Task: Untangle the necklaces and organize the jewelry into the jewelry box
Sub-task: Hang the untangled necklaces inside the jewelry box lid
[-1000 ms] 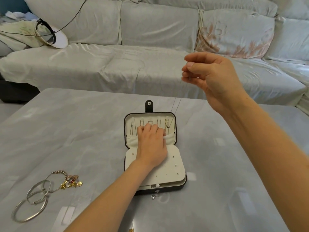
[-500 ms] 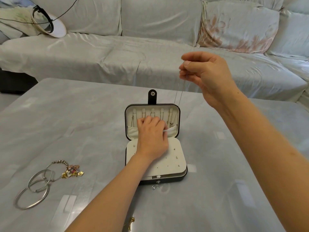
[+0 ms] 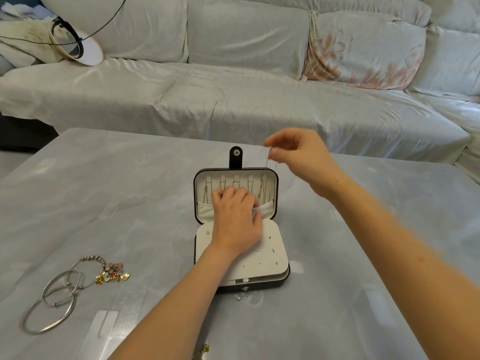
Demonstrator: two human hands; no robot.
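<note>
Right fingers [image 3: 274,152] pinched on faint chain [image 3: 267,162]; left fingers [image 3: 232,196] curled in jewelry box [image 3: 235,157] lid, hold unclear.

A grey marbled desk [image 3: 130,190] carries an open black jewelry box [image 3: 259,288] at its middle. Silver bangles [image 3: 57,304] and a charm bracelet [image 3: 113,274] lie front-left. A small silver piece [image 3: 238,297] sits just before the box, and a gold chain [image 3: 205,349] lies at the near edge.

Glossy marbled table [image 3: 104,193] — shiny metal bangles [image 3: 49,311] — soft-lined jewelry box [image 3: 272,203].
</note>
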